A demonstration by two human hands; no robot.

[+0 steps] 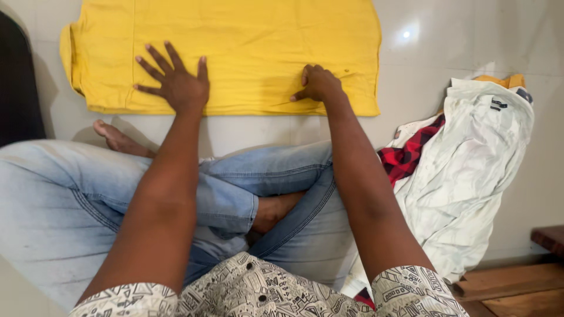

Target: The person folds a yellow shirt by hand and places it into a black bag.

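Yellow shirt [235, 47] lies flat on the pale floor [446, 53] directly ahead of my crossed legs, with both my hands on its near edge. My left hand [176, 82] is pressed flat on the cloth, fingers spread wide; my right hand [317, 83] rests further right with fingers curled under, knuckles up, on the fabric. Pile of clothes [464, 176] lies well apart, to my right.

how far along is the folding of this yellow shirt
Done: the yellow shirt lies flat on the floor, its left edge folded in. In hand: left hand presses it open-palmed; right hand pinches the near hem. Left: the pile of clothes beside the right knee looks unfolded.
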